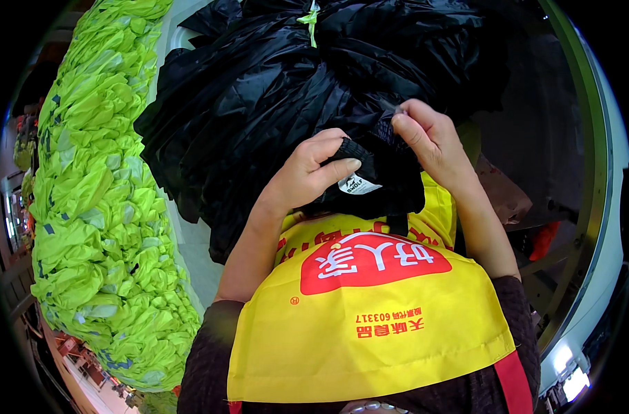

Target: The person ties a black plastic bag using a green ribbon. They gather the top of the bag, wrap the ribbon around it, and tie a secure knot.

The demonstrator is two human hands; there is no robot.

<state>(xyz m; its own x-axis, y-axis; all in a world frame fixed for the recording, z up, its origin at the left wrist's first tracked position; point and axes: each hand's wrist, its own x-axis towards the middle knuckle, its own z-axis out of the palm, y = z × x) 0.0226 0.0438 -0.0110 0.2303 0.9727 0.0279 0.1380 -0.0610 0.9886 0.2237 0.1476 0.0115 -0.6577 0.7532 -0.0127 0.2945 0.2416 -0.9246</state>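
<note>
My left hand (307, 169) grips the gathered edge of a black garment (397, 196) in front of my chest, thumb on top. Just under that thumb a white label (359, 185) with a dark print shows on the cloth. To the right and a little higher, my right hand (432, 134) is closed in a pinch. A small greyish bit shows at its fingertips, too blurred to name. Beyond both hands spreads a large heap of shiny black fabric (245, 96), tied at the far side with a light green strip (311, 24).
On the left a tall stack of bright lime-green folded fabric (100, 207) runs along the pale table edge (190, 255). A yellow apron (370, 331) with red print covers my front. At right are a dark surface (515, 103) and a curved metal-like edge (594, 138).
</note>
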